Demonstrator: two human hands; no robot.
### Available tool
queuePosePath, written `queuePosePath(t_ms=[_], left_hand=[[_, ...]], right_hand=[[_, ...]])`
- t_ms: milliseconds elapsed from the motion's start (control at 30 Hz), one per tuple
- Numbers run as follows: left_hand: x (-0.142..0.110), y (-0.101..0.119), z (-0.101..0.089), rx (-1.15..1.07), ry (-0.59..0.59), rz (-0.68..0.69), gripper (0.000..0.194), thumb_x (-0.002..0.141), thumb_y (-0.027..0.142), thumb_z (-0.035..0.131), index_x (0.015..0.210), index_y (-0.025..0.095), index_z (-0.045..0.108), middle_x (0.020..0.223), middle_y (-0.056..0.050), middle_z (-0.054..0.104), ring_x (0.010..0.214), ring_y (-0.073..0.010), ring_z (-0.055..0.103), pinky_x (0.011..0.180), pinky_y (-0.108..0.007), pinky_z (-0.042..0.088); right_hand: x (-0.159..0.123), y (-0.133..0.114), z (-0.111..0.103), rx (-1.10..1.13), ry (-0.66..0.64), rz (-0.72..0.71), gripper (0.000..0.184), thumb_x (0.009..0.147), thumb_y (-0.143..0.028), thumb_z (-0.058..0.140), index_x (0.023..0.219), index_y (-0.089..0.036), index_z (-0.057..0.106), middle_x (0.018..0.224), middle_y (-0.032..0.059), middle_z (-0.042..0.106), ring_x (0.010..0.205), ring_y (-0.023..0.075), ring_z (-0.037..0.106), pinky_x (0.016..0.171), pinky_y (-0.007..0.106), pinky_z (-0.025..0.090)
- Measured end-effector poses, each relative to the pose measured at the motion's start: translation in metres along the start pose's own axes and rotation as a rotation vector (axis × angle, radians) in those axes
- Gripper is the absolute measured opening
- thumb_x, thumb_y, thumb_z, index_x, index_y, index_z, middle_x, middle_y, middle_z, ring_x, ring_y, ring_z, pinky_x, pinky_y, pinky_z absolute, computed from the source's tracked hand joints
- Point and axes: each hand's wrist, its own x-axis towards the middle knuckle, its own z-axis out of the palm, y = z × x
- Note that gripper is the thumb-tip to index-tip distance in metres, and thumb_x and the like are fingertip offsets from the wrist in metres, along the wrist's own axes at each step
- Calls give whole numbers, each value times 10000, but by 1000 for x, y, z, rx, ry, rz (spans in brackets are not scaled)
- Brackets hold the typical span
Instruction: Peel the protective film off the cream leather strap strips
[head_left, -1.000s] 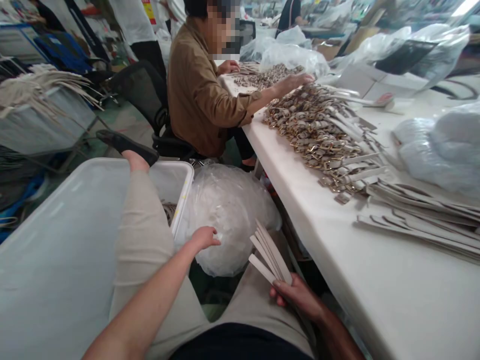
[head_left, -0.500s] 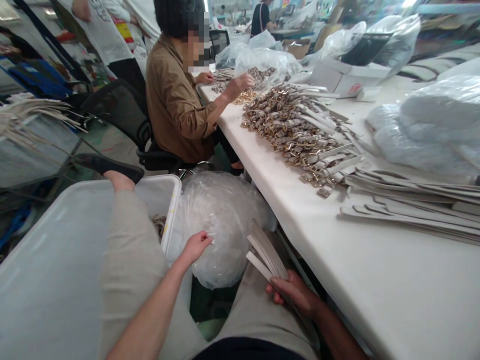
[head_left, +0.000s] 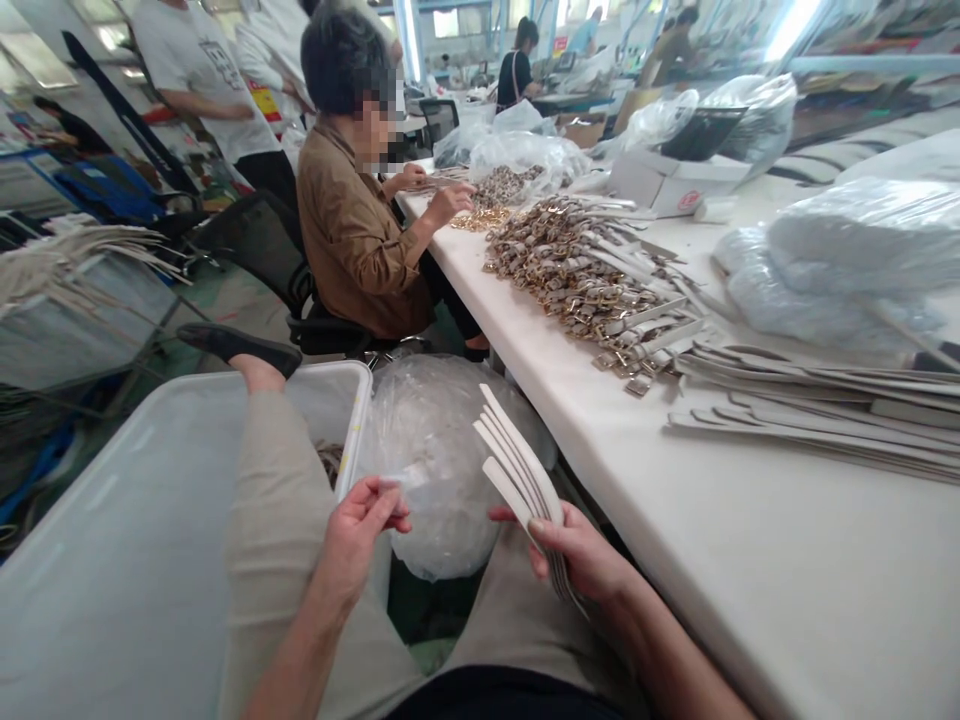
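Note:
My right hand (head_left: 574, 550) is closed around a fanned bundle of pale straps (head_left: 514, 465), held over my lap with their tips pointing up and left. My left hand (head_left: 358, 535) hovers above my left thigh, fingers loosely curled and apart, holding nothing I can make out; its fingertips are close to a clear plastic bag (head_left: 442, 450) full of pale pieces between my knees. The two hands are about a hand's width apart.
A white table (head_left: 750, 560) on my right carries flat strap stacks (head_left: 810, 410) and a heap of buckled straps (head_left: 592, 270). A translucent bin (head_left: 112, 560) stands at my left. A seated person in a brown jacket (head_left: 352, 230) works at the table's far end.
My right hand has lifted the strap bundle higher and toward the left. My left hand has drawn back from the plastic bag toward my body.

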Motion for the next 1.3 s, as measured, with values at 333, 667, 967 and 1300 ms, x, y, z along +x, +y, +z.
queuePosePath(t_ms=[333,667,967,1300], left_hand=[[-43,41,-3,-234,-60,100,339,690,391,848,968,242,722,577,27,629,560,-137,592,602,-243,538],[-54,64,-1,-394,-65,-82,390,584,315,905,930,255,737,548,73,461,442,-66,466,564,-209,584],[-17,113,11,-555,-120,22,189,877,166,625,1040,197,713,600,63,498,430,-44,479,563,-161,592],[42,142,-3,-822,-173,130,185,878,67,588,1049,138,589,597,97,596,415,-39,568,585,-176,563]], right_hand=[[34,18,30,260,-133,27,529,775,-408,803,1224,-156,680,1343,206,640,496,48,580,456,169,498],[51,10,38,157,-236,-73,496,793,-391,770,1190,-105,687,1353,209,631,500,62,621,462,175,507],[93,41,39,72,-433,150,452,655,-496,823,833,-121,645,516,6,677,427,141,626,439,208,510],[83,69,1,-23,-280,177,544,644,-602,783,772,-86,672,629,84,736,526,163,677,526,249,554]])
